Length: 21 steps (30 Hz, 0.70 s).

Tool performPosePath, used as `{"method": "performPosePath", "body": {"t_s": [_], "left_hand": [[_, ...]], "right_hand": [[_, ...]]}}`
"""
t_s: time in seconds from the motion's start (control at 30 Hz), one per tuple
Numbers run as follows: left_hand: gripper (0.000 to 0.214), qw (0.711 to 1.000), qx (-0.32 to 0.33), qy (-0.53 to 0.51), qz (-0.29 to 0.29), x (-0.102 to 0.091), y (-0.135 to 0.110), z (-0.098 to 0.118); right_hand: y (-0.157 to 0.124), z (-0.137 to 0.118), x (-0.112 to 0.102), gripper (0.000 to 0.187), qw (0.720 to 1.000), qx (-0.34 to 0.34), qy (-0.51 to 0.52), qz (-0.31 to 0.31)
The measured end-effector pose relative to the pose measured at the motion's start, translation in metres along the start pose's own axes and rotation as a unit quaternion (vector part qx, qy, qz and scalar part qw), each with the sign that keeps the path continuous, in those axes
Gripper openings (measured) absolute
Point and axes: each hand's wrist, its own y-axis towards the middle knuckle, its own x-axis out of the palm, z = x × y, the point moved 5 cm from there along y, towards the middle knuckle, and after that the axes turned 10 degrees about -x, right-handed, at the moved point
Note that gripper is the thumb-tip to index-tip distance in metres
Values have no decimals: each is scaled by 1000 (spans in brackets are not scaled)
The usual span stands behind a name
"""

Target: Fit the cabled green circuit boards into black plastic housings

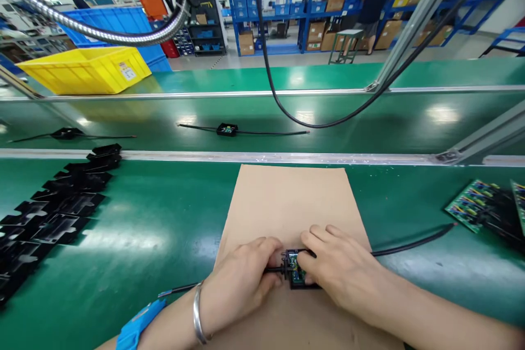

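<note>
A small black plastic box with a green circuit board (294, 263) inside lies on a cardboard sheet (293, 197). My left hand (248, 273) is closed on the black cable (274, 269) where it enters the box's left side. On the box's right part rests my right hand (338, 265), its thumb and fingers curled over the board and edge, hiding that end. A second black cable (414, 243) runs out to the right from under my right hand, and the left cable's stripped end (166, 293) shows by my left wrist.
Black plastic housings (61, 208) lie in rows at left. Circuit boards (476, 202) with dark leads sit at right. Beyond the metal rail (287, 158), a wired box (227, 129) lies on a green surface. A black cable (320, 124) hangs down ahead; a yellow bin (90, 74) stands behind.
</note>
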Motion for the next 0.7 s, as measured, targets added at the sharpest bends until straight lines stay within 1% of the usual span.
{"method": "performPosePath", "body": {"t_s": [0.07,0.13,0.2,0.3,0.47,0.57,0.7], "left_hand": [[19,998,6,65,16,2,-3,3],[18,990,19,136,29,4,-5,12],[22,985,17,168,40,4,-5,21],[30,990,-13,133,36,3,-1,25],[38,997,-70,12,10,6,5,12],[38,997,-78,-5,4,7,7,9],[38,996,-84,-19,-10,7,9,11]], "right_hand": [[-1,-1,0,15,1000,1,11,9],[0,-2,0,15,1000,5,10,16],[2,-3,0,15,1000,5,7,17],[2,-2,1,14,1000,6,16,12],[-2,3,3,16,997,30,69,17],[-5,2,4,16,997,26,71,22],[-6,1,6,7,998,18,60,27]]}}
